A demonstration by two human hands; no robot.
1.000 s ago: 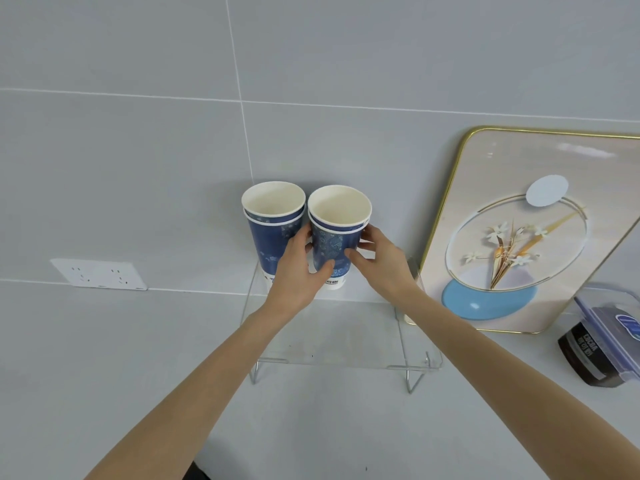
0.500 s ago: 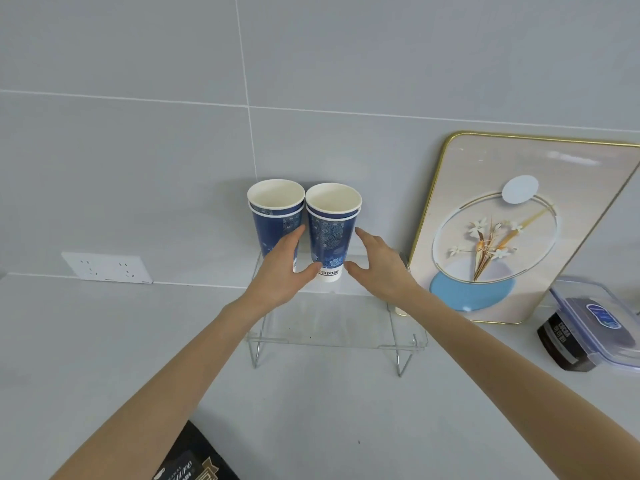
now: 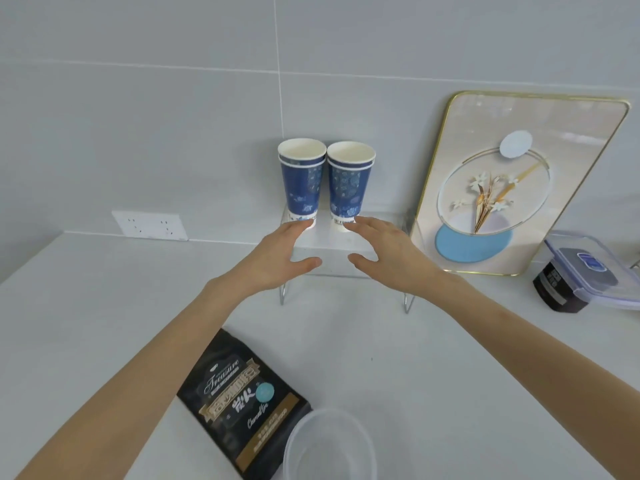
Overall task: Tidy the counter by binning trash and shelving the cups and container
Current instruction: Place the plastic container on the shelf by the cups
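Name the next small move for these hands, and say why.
Probably lower the right hand to the clear round container at the near counter edge. Both blue cup stacks stand upright on the clear shelf, both hands are open and empty, and that container is not yet shelved.

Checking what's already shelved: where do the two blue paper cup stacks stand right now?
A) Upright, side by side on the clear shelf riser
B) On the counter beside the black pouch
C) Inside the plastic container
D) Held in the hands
A: both blue cup stacks stand upright on the clear shelf riser, with the left hand and right hand open and empty in front.
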